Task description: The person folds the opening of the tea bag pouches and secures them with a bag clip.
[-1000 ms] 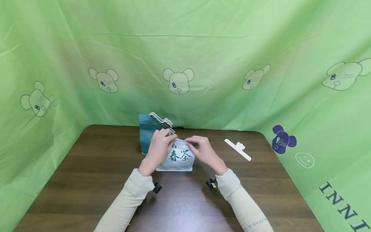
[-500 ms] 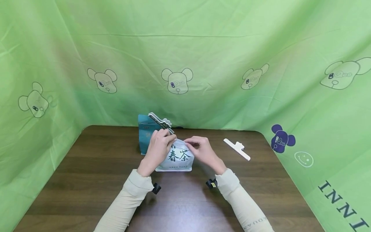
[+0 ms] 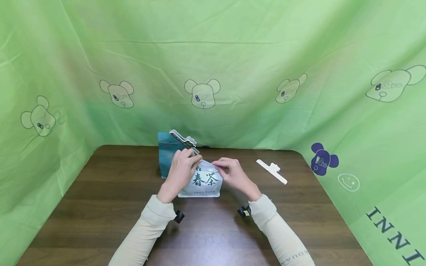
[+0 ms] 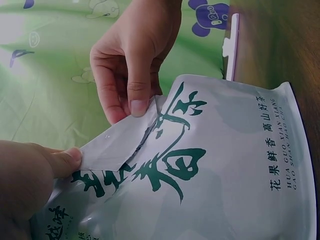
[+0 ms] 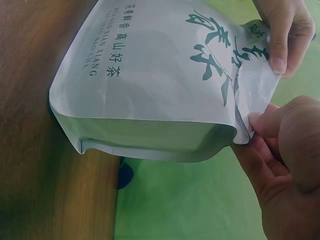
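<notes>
A pale green-white tea bag (image 3: 203,184) with dark green characters stands on the table between both hands. Its top edge is folded down toward the front, as the left wrist view shows in the folded flap (image 4: 120,142). My left hand (image 3: 181,168) pinches the fold at its left end, thumb in front. At the other end, the right hand (image 3: 234,173) pinches the fold between thumb and fingers, also seen in the right wrist view, where the bag's side gusset (image 5: 160,137) faces the camera. The fingers behind the fold are partly hidden.
Behind the left hand stands a teal bag (image 3: 166,153), with a dark-striped white sealing clip (image 3: 183,139) slanting across its top. A white sealing clip (image 3: 272,171) lies on the wooden table (image 3: 100,207) to the right. Green printed cloth (image 3: 206,55) hangs around the table.
Both hands keep their pinch on the tea bag. The fold at the top has shifted slightly near the right hand, and the whole view has moved a little.
</notes>
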A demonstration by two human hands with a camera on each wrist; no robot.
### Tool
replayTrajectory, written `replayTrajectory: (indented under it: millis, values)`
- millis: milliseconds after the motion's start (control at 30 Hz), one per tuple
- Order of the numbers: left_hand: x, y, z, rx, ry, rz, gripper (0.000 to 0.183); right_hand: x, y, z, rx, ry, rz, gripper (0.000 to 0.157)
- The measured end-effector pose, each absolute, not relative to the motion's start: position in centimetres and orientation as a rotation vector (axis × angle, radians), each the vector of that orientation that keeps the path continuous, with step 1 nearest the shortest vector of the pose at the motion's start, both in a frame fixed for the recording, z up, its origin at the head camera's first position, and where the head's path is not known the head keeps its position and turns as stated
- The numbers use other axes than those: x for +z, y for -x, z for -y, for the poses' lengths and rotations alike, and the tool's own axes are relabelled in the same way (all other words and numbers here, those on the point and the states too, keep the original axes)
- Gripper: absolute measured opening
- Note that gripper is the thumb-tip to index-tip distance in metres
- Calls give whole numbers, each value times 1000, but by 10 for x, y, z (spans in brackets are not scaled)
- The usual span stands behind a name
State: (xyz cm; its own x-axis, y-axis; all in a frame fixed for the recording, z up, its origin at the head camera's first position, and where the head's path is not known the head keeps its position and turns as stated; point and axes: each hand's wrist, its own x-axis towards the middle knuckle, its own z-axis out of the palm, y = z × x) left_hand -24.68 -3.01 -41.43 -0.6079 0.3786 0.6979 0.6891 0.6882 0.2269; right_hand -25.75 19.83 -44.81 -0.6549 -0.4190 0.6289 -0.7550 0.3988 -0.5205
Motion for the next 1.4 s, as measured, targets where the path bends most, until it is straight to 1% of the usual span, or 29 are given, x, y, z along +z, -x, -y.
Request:
replayTrajectory:
  millis: [233,500,900,1400]
  values:
    - [-416,247,30,-642,813,2270,9,-444,253,-196,1154,-1005,2299,29]
    - [-417,247,30,-637,812,2275,8,-415,230,-191,1161,-1060,2336,31]
    - [-419,249,30,-643,802,2282,8,-419,230,-192,1210,-1070,2347,32]
    - [-413,249,28,-638,792,2302,8,-421,231,-192,1220,-1047,2311,36]
